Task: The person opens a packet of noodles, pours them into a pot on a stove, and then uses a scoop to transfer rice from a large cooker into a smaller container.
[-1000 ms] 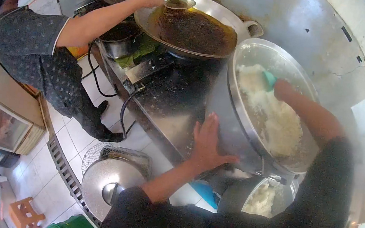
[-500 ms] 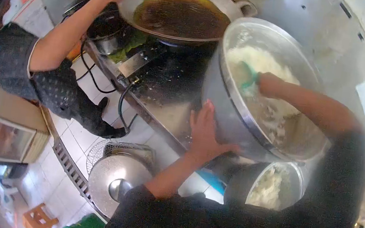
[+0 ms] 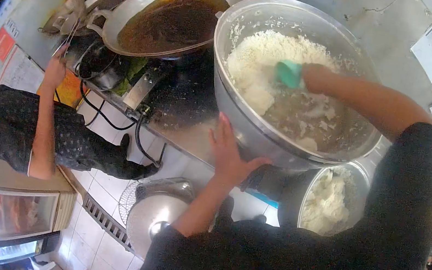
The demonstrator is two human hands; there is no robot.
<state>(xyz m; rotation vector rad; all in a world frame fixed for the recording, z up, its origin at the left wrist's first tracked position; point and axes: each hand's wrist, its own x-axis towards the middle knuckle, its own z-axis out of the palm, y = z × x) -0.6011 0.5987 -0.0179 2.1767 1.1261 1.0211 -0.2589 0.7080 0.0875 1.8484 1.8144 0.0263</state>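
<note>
A big metal pot [image 3: 242,108] holds white cooked rice [image 3: 275,48], piled at the far side, with its grey bottom bared nearer me. My right hand [image 3: 318,78] is closed around a green plastic scoop [image 3: 289,74] inside the pot, beside the rice. Against the pot's outer wall lies my left hand [image 3: 232,158], fingers stretched and thumb apart. Below the big pot, a smaller pot [image 3: 295,198] contains clumps of rice [image 3: 326,203].
A wide wok [image 3: 112,37] of dark oil sits on the stove counter [image 3: 182,122]. To the left, a co-worker [image 3: 13,123] holds a long-handled utensil [image 3: 71,32]. On the floor side stand a lidded pot [image 3: 152,217] and a display cabinet [image 3: 12,211]. Hoses [image 3: 138,135] hang by the counter.
My view has shifted, and the scoop has moved within the big pot, its green side now more visible. The co-worker's arm has drawn back from over the wok to the left.
</note>
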